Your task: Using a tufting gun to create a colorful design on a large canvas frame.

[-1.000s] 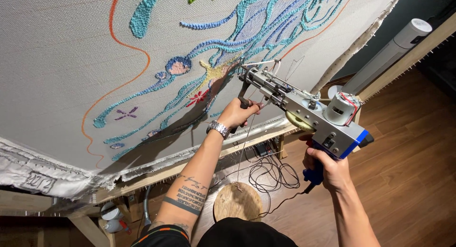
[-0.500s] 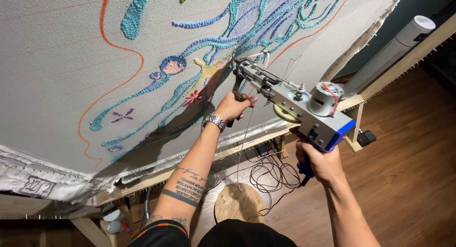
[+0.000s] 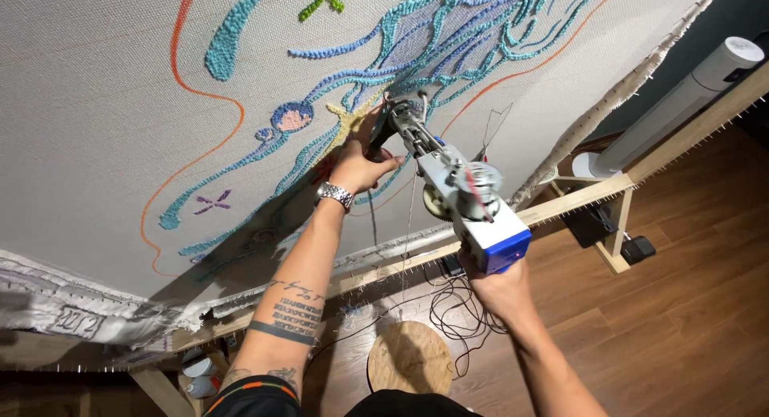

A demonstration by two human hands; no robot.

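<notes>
A grey and blue tufting gun (image 3: 460, 194) points its needle at a stretched pale cloth (image 3: 104, 104) that bears blue, orange, yellow and green yarn lines. My right hand (image 3: 501, 287) grips the gun's rear handle from below. My left hand (image 3: 360, 162), with a metal watch at the wrist, wraps the front handle close to the cloth, beside a yellow tufted patch (image 3: 346, 120). A thin yarn strand hangs down from the gun.
The cloth is pinned on a wooden frame (image 3: 577, 199) with a row of nails. Below lie a round wooden stool (image 3: 410, 357), tangled black cables (image 3: 456, 314) and a wood floor. A white cylinder device (image 3: 689, 92) stands at the right behind the frame.
The gun has swung left and upward, its tip now against the cloth near the yellow patch. Both hands moved with it, and the view tilted closer to the cloth.
</notes>
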